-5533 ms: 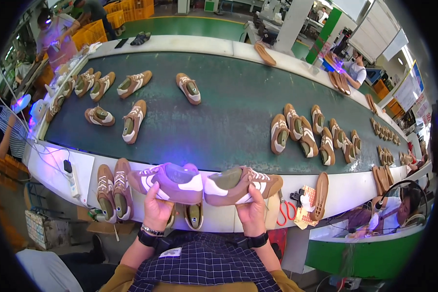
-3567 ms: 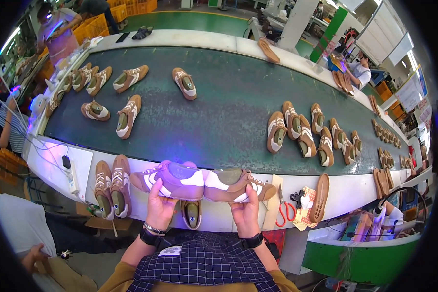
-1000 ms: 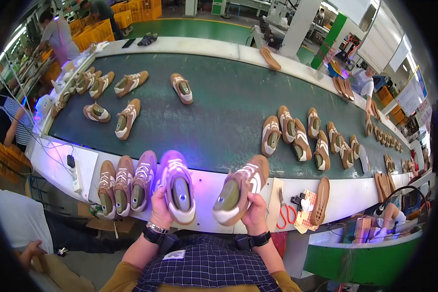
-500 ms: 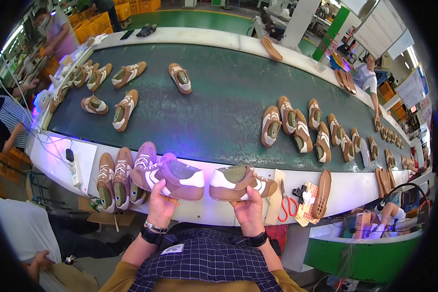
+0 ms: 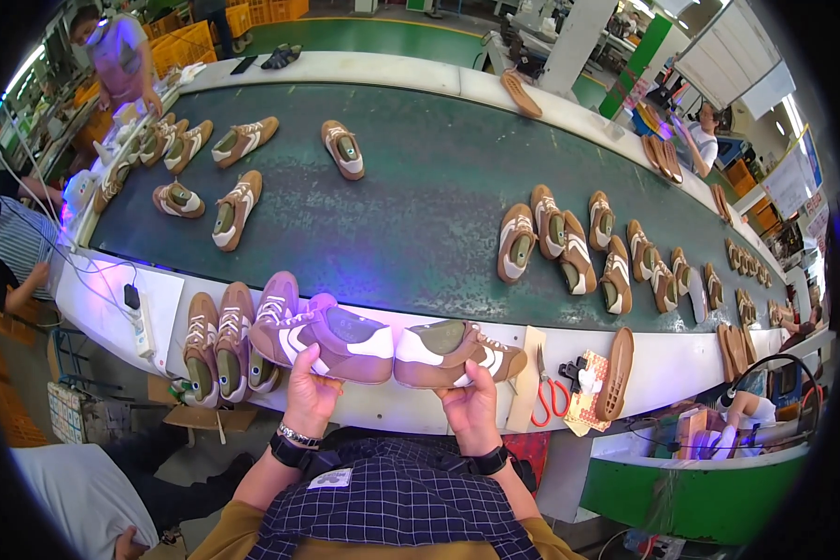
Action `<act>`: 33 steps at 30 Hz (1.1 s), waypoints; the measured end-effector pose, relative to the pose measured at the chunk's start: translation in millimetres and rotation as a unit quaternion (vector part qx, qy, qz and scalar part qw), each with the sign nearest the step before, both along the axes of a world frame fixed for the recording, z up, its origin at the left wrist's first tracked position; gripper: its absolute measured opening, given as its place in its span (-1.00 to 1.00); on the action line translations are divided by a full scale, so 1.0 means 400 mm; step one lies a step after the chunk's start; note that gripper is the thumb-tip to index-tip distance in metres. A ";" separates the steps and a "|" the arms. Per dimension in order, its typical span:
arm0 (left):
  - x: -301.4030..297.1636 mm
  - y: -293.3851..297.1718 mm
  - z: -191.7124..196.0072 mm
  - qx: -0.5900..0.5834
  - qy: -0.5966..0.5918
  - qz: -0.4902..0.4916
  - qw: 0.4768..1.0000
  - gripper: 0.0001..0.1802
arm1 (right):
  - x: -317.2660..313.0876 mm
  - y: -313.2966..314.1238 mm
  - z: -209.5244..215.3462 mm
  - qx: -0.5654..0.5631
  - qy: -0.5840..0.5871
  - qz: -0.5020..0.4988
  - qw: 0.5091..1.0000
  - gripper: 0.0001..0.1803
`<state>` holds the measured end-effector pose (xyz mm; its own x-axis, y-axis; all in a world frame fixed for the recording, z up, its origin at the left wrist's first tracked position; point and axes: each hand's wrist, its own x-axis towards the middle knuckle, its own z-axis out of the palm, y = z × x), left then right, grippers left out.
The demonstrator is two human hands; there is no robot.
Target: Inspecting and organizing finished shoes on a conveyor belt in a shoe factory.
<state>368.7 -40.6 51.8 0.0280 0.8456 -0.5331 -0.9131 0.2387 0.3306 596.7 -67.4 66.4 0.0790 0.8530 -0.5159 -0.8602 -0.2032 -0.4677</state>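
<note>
My left hand (image 5: 310, 397) grips a brown and white sneaker (image 5: 331, 338) held sideways, toe pointing left. A matching sneaker (image 5: 457, 353) lies in my right hand (image 5: 471, 411), its toe pointing right. The two shoes meet heel to heel over the white front ledge (image 5: 411, 406) of a green conveyor belt (image 5: 420, 215). A purple light shines on both shoes. Just left of my left hand, three more sneakers (image 5: 222, 341) lie side by side on the ledge.
Several brown sneakers lie on the belt: a row (image 5: 588, 252) at right and scattered ones (image 5: 233, 201) at left. Red scissors (image 5: 549, 397), a shoe sole (image 5: 618, 373) and a power strip (image 5: 143, 322) lie on the ledge. Other people stand far left (image 5: 121, 56) and far right (image 5: 700, 140).
Over the earlier frames I turned both shoes, from sideways to upright with openings facing me, then back to sideways heel to heel. A third sneaker has joined the pair on the ledge.
</note>
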 end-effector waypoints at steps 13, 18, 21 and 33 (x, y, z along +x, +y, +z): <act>0.006 0.002 0.000 0.007 0.021 -0.015 1.000 -0.58 | 0.007 0.004 0.018 0.007 -0.010 0.012 1.000 -0.51; 0.008 0.001 0.004 0.043 0.052 -0.006 0.998 -0.56 | 0.017 0.001 0.020 0.018 -0.044 0.030 0.998 -0.49; 0.001 0.001 -0.003 0.055 0.067 -0.017 0.996 -0.53 | 0.026 -0.001 0.019 0.027 -0.066 0.038 0.997 -0.50; 0.040 0.106 0.033 0.080 -0.046 -0.110 0.990 -0.46 | 0.075 -0.010 -0.062 -0.014 -0.021 0.071 0.997 -0.46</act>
